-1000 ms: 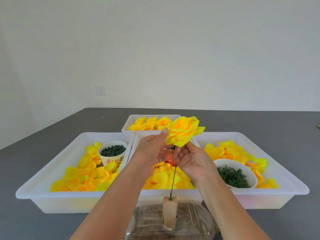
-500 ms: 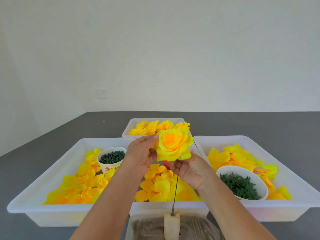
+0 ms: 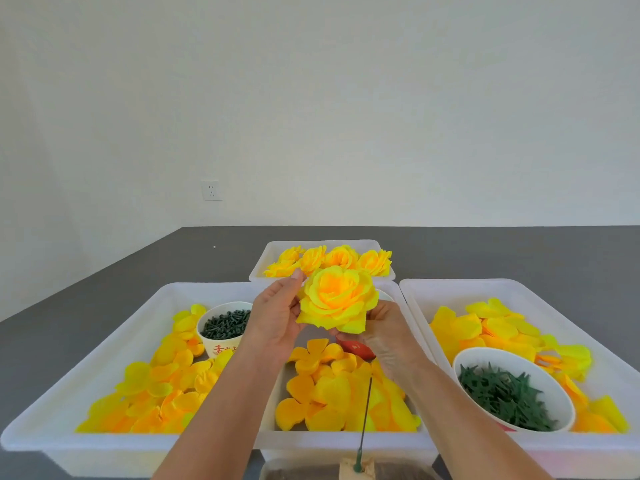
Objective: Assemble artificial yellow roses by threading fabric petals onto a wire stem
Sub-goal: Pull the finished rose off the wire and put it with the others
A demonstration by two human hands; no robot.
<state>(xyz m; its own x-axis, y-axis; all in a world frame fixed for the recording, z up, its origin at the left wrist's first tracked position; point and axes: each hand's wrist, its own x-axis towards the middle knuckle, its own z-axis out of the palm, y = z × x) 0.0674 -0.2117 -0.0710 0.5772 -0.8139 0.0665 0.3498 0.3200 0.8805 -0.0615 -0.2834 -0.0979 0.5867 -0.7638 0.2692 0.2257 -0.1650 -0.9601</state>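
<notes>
Rose: I see the assembled yellow rose raised above the middle tray, its open face turned toward the camera, in front of the far tray.
Left grip: my view shows the left hand at the rose's left edge, thumb and fingers curled round the outer petals, holding them.
Right grip: the right hand sits under and behind the bloom, fingers curled on its underside; I cannot see the fingertips behind the petals.
Wire stem: the thin green wire stem stands nearly upright in a small wooden block at the near edge; its upper part is hidden behind the right wrist.
Middle tray: white tray with loose yellow-orange petals.
Left tray: white tray holding petals and a paper cup of dark green pieces.
Right tray: white tray holding petals and a white bowl of green leaf parts.
Far tray: small white tray with finished roses.
Bench: grey bench under all the trays.
</notes>
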